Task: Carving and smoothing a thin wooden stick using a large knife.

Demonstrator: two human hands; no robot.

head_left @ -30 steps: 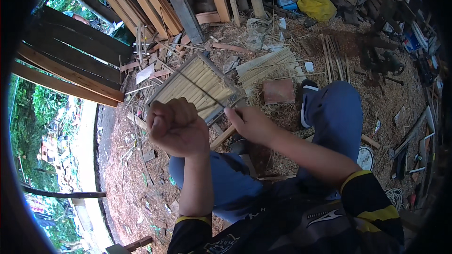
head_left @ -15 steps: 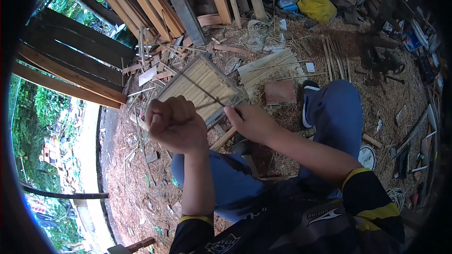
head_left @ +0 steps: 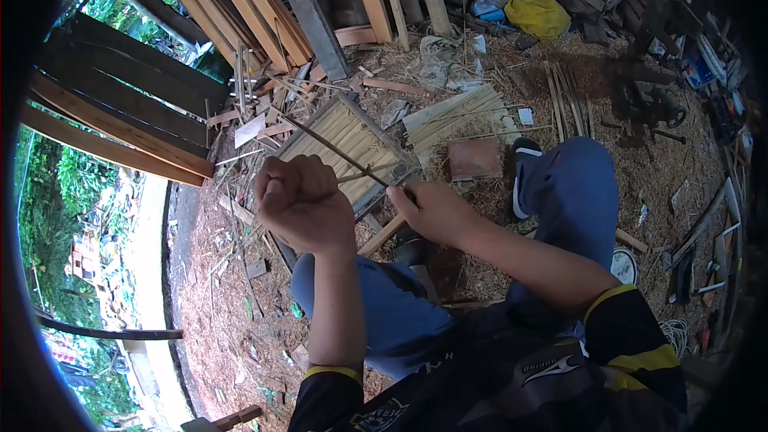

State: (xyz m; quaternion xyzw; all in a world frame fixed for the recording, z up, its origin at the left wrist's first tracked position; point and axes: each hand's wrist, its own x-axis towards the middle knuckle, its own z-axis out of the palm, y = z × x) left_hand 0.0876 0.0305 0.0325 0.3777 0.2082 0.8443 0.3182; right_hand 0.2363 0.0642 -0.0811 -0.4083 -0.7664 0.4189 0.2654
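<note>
My left hand [head_left: 302, 200] is closed in a fist, palm side turned up. A thin light-coloured strip [head_left: 358, 176] shows between it and my right hand and appears to come out of the fist. My right hand [head_left: 432, 210] is wrapped round the near end of a long, narrow dark tool [head_left: 324, 142], seen nearly edge-on like a blade. That tool slants away to the far left and crosses the strip just in front of my right thumb. Beyond and below both hands lies a framed panel [head_left: 346, 124] of pale bamboo slats with a dark border.
A mat of pale thin strips [head_left: 464, 116] and a reddish square tile [head_left: 475, 158] lie beyond my right hand. Long boards [head_left: 240, 8] lean at the far left. A yellow bag [head_left: 538, 16] sits at the back. Shavings and wood scraps litter the ground.
Both hands have shifted slightly to the right. The dark tool looks sharper now and has moved a little against the strip; my grip looks the same.
</note>
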